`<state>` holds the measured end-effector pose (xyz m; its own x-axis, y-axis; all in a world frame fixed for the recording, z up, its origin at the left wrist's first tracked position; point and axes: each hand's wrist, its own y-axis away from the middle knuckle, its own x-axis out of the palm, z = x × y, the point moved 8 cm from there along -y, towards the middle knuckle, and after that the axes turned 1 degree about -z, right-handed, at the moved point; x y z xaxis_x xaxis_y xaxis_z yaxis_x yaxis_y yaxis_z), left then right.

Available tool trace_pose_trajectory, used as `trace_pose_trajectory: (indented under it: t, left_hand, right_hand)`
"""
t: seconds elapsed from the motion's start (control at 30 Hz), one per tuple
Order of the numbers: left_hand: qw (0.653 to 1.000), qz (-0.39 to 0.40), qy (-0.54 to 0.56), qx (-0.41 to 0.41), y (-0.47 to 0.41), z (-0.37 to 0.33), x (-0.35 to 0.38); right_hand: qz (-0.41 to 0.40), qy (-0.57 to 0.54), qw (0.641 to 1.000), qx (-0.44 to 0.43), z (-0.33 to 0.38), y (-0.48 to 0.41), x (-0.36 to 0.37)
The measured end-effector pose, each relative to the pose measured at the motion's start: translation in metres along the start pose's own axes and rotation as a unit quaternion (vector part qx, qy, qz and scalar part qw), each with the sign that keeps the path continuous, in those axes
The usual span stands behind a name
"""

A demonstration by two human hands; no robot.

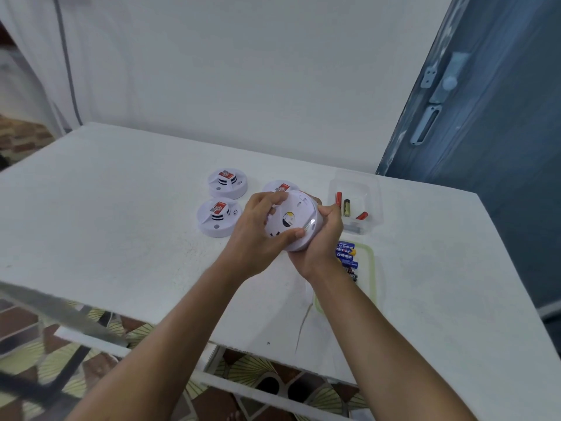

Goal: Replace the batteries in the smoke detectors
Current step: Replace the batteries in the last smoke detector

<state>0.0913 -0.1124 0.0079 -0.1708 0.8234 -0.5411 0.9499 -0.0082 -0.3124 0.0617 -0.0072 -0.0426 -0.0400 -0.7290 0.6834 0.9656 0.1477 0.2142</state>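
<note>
A white smoke detector point(296, 221) is gripped above the table point(121, 208) between the left hand point(261, 229) and the right hand point(321, 238), its back (tilted) facing up. Three more detectors point(219, 217) lie beyond; batteries point(346, 253) sit in trays at right.

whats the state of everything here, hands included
held detector, off the table, underside toward camera
left hand, gripping held detector's left rim
right hand, gripping its right rim
far left detector, resting face up on table
near left detector, resting face up
back detector, on table, partly hidden by hands
clear tub, lidless, loose batteries inside
green-rimmed tray, holding blue batteries
</note>
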Motion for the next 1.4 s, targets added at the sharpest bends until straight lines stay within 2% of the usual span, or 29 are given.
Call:
trace_pose_trajectory:
  t: [0.27,0.47,0.6,0.77,0.9,1.1,1.2,1.33,1.4]
  left_hand:
    - [1.000,-0.002,-0.007,-0.006,0.001,0.007,-0.001]
    - [0.994,0.004,0.108,-0.034,-0.002,0.016,-0.015]
    - [0.996,0.015,0.089,0.015,-0.001,0.008,-0.016]
    - [0.996,0.019,0.045,0.072,0.006,0.001,-0.013]
    - [0.991,0.028,0.013,0.130,0.016,-0.003,-0.006]
    - [0.995,-0.011,0.006,0.100,0.016,0.009,-0.005]
    - [0.996,0.007,-0.013,0.084,0.015,0.014,-0.003]
    - [0.998,0.007,0.017,0.057,0.012,0.022,-0.004]
    - [0.998,-0.009,0.064,0.015,0.012,0.028,-0.009]
  right_hand:
    - [-0.032,-0.010,0.998,0.055,-0.007,-0.001,-0.009]
    - [-0.026,-0.063,0.996,0.058,0.009,0.007,-0.001]
    - [-0.019,-0.083,0.994,0.067,0.012,0.012,0.007]
    - [-0.063,-0.089,0.991,0.081,0.005,0.003,-0.003]
    - [-0.060,-0.111,0.989,0.071,0.006,-0.002,-0.006]
    - [-0.048,-0.092,0.990,0.100,0.002,0.002,-0.004]
    - [-0.042,-0.078,0.990,0.113,-0.003,-0.001,-0.005]
    - [-0.048,0.006,0.990,0.132,-0.006,-0.003,-0.007]
    - [-0.048,0.064,0.990,0.118,-0.001,-0.005,-0.012]
